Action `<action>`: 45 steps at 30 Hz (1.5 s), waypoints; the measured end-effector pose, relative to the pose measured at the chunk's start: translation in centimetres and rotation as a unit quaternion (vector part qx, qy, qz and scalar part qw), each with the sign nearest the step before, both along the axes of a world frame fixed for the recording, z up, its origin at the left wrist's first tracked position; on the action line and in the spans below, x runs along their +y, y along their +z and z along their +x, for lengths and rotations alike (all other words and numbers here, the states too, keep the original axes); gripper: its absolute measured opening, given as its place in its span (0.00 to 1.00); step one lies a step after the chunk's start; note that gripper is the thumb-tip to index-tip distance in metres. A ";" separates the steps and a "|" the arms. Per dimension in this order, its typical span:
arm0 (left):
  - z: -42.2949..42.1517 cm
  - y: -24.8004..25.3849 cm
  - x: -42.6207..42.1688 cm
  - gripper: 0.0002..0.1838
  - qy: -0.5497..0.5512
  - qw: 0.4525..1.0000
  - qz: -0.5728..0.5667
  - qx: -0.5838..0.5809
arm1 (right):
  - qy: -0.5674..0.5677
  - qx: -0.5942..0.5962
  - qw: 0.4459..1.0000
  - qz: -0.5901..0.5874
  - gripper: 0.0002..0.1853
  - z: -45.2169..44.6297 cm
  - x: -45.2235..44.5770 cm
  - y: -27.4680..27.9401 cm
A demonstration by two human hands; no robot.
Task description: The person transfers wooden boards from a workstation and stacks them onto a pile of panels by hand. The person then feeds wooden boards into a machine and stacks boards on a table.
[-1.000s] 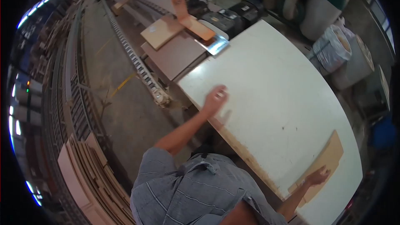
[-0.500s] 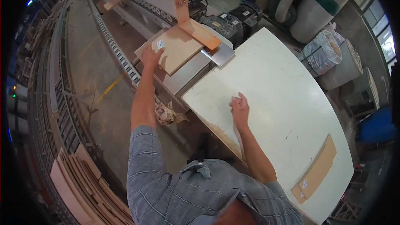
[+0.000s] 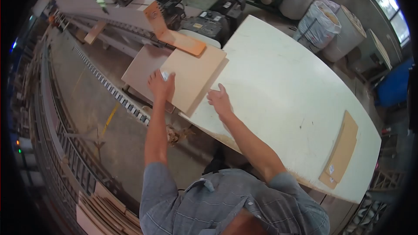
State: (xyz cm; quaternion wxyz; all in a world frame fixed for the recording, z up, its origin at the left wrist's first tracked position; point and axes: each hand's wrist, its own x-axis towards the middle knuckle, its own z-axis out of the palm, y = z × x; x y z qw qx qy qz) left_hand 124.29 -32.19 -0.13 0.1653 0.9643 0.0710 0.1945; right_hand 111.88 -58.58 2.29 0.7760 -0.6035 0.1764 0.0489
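A flat tan board (image 3: 193, 76) with a small white label lies at the end of the machine, its right edge reaching the white table (image 3: 278, 82). My left hand (image 3: 161, 86) rests on the board's left part beside the label, fingers spread. Just right of the board's edge, my right hand (image 3: 220, 101) is over the white table with its fingers apart and nothing in it. An orange bracket (image 3: 183, 42) extends over the board's far edge.
A narrow labelled board piece (image 3: 342, 150) lies at the table's right end. Black motors (image 3: 213, 21) stand behind the machine. A chain conveyor (image 3: 109, 88) runs along the left, and stacked boards (image 3: 106, 213) are at the lower left. Filled sacks (image 3: 320, 26) stand at the back right.
The tan board has moved right toward the white table, with my left hand on it. My right hand has come from the narrow piece to beside the board. The camera view has shifted.
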 end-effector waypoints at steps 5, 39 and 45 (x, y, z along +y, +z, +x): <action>-9.7 0.5 -9.0 0.35 -0.046 0.997 -0.033 -0.046 | -0.194 -0.026 0.978 -0.074 0.29 -2.2 -1.1 -0.8; -54.5 4.2 -70.8 0.39 -0.591 0.611 -0.422 0.315 | -0.430 0.223 0.750 -0.451 0.38 -56.6 -68.7 -0.7; -53.4 4.1 -71.2 0.40 -0.611 0.626 -0.364 0.320 | -0.424 0.245 0.741 -0.459 0.38 -56.0 -68.9 -0.4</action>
